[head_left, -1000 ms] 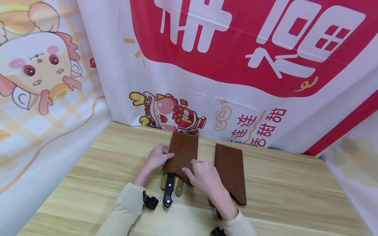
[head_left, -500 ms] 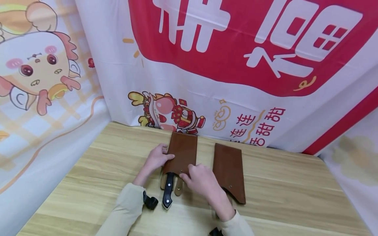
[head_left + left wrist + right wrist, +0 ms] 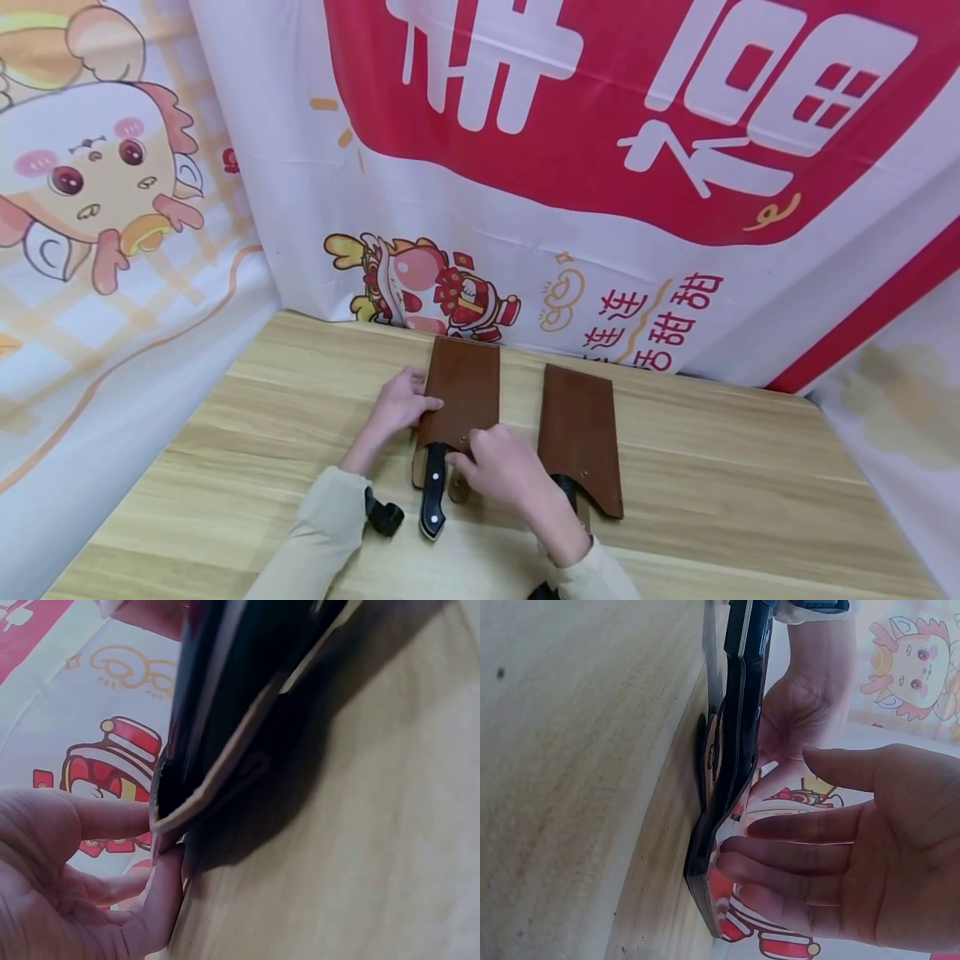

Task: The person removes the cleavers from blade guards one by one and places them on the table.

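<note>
A brown leather knife sheath [image 3: 465, 375] lies on the table with a knife's black riveted handle [image 3: 433, 496] sticking out of its near end. My left hand [image 3: 399, 402] pinches the sheath's left edge; in the left wrist view the thumb [image 3: 112, 819] is on one face and fingers are on the other. At the mouth hovers my right hand [image 3: 504, 467], its thumb close to the handle. The right wrist view shows that right hand [image 3: 885, 847] with fingers extended and nothing held. A snap strap [image 3: 458, 487] beside the handle is partly hidden by it.
A second brown sheath [image 3: 577, 425] lies to the right, with a dark handle [image 3: 565, 490] partly behind my right wrist. The wooden table [image 3: 720, 500] ends at a printed cloth backdrop [image 3: 480, 208]. Black wrist camera mounts [image 3: 385, 517] sit at both cuffs.
My right hand has moved down toward the sheath's mouth and the handle. The handle has swung slightly right. My left hand keeps its hold on the sheath's edge.
</note>
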A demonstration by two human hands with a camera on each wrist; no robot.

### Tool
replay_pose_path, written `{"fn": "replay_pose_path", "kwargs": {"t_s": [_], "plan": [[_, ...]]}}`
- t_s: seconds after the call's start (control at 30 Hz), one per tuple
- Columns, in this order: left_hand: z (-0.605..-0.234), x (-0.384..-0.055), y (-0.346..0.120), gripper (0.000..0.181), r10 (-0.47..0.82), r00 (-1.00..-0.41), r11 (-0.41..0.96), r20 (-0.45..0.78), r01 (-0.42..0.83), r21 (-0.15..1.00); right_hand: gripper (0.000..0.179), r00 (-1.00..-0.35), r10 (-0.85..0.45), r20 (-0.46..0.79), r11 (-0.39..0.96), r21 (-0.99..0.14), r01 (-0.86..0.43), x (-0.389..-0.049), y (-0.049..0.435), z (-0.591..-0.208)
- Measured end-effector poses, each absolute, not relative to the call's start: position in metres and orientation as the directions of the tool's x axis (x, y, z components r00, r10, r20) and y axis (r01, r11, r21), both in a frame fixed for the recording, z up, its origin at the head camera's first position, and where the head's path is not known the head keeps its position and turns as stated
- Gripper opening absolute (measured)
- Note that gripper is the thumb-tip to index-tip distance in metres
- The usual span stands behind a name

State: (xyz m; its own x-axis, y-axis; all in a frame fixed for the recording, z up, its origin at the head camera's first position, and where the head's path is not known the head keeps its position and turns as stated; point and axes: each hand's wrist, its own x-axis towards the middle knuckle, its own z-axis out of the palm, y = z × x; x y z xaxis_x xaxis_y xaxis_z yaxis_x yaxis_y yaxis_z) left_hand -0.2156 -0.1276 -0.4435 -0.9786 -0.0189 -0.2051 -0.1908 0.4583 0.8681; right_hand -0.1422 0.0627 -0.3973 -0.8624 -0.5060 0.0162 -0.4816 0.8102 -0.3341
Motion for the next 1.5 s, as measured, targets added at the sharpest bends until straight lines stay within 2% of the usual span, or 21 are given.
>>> {"fn": "replay_pose_path", "kwargs": {"t_s": [0.4,0.7,0.83,1.03,1.33,1.5], "plan": [[-0.442,-0.214,-0.128,0.052,0.023,-0.969,0.417,-0.247,-0.215,0.883,0.054,-0.861,-0.507,-0.05,0.819,-0.341,-0.462,-0.138,0.061,-0.396],[-0.438,-0.213,-0.13,0.045,0.066,-0.954,0.289,-0.294,-0.264,0.92,0.056,-0.871,-0.489,-0.051,0.843,-0.285,-0.457,-0.134,0.061,-0.391],[-0.436,-0.214,-0.13,0.041,0.078,-0.947,0.222,-0.312,-0.288,0.931,0.05,-0.878,-0.473,-0.069,0.853,-0.286,-0.437,-0.134,0.062,-0.39],[-0.434,-0.214,-0.132,0.045,0.103,-0.941,0.115,-0.321,-0.31,0.944,0.038,-0.875,-0.476,-0.083,0.846,-0.315,-0.43,-0.135,0.063,-0.392],[-0.424,-0.215,-0.138,0.061,0.184,-0.945,-0.108,-0.271,-0.293,0.95,0.018,-0.866,-0.5,-0.002,0.82,-0.322,-0.473,-0.139,0.071,-0.39],[-0.419,-0.213,-0.142,0.059,0.219,-0.944,-0.198,-0.245,-0.289,0.937,0.014,-0.877,-0.479,0.034,0.826,-0.322,-0.463,-0.142,0.079,-0.386]]}}
